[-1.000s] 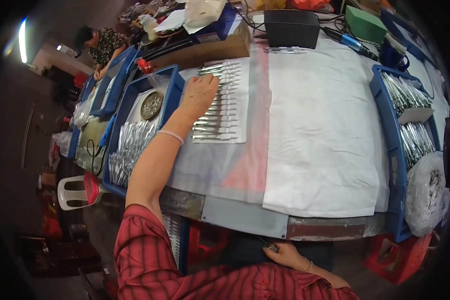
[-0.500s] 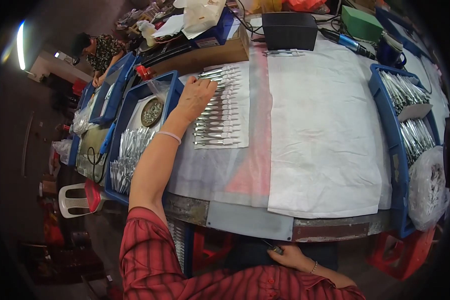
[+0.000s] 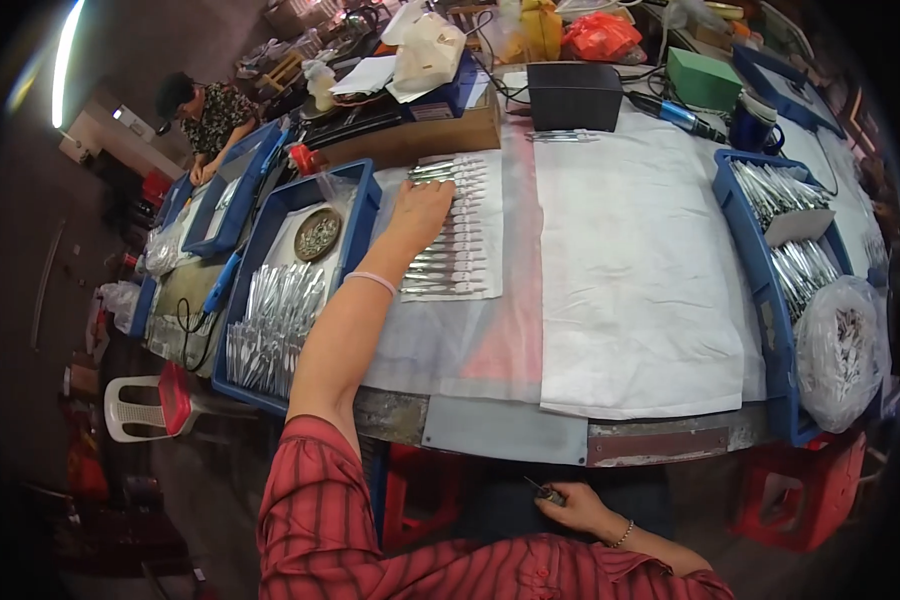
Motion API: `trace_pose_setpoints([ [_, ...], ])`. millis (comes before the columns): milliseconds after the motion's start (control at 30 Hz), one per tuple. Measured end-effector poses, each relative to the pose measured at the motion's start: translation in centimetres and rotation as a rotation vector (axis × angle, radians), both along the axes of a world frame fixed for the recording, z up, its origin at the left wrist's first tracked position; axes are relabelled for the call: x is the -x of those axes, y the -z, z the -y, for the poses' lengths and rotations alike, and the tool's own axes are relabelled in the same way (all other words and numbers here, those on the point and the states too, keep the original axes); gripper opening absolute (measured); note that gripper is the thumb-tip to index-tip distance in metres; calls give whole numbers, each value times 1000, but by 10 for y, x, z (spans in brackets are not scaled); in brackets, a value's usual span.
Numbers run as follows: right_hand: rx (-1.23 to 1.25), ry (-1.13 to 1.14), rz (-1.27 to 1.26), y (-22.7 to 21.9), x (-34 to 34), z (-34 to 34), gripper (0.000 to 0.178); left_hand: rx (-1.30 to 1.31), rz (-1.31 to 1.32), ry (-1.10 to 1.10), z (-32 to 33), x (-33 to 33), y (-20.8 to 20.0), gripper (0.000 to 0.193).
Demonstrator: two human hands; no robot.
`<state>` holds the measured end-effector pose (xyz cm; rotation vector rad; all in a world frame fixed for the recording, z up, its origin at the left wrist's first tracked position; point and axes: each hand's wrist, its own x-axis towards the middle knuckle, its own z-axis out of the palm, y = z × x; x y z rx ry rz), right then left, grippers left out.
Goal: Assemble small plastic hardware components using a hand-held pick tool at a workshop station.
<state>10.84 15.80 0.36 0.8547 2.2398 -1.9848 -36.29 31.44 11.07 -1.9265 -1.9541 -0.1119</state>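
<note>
Over the upper part of a row of slender silver metal tools (image 3: pixel 448 266) with white ends is my left hand (image 3: pixel 422 212). Its fingers bend down among the tools, and whatever lies under the fingertips is hidden. The row lies on a white sheet (image 3: pixel 494 220) left of the middle of the table. Down by my lap, beyond the table's near edge, my right hand (image 3: pixel 578 507) is closed around a small dark-handled tool (image 3: pixel 545 493) with a thin pointed tip.
A blue tray (image 3: pixel 370 215) at left holds many silver tools and a round dish (image 3: pixel 317 235). Another blue tray (image 3: pixel 753 262) and a stuffed plastic bag (image 3: pixel 842 352) stand at right. Behind are a black box (image 3: pixel 572 97) and a blue mug (image 3: pixel 753 124). A person (image 3: pixel 210 115) works far left.
The whole view has shifted, showing more of the table's far side. My left hand remains at the upper part of the row. More of the tool in my right hand shows.
</note>
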Motion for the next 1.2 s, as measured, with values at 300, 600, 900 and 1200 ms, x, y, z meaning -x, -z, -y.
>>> trace_pose_setpoints([
  [300,-18,-41,-4,10,-10,5,24,-126,-31,76,22,-2,-19,19],
  [600,-120,-81,-87,-19,-9,-3,20,260,1646,-273,225,-193,-77,26],
  [900,285,174,-127,-39,-5,18,12,629,2176,-524,336,-308,23,30],
  [1200,951,408,-135,-40,8,26,12,641,2446,-372,347,-335,48,33],
])
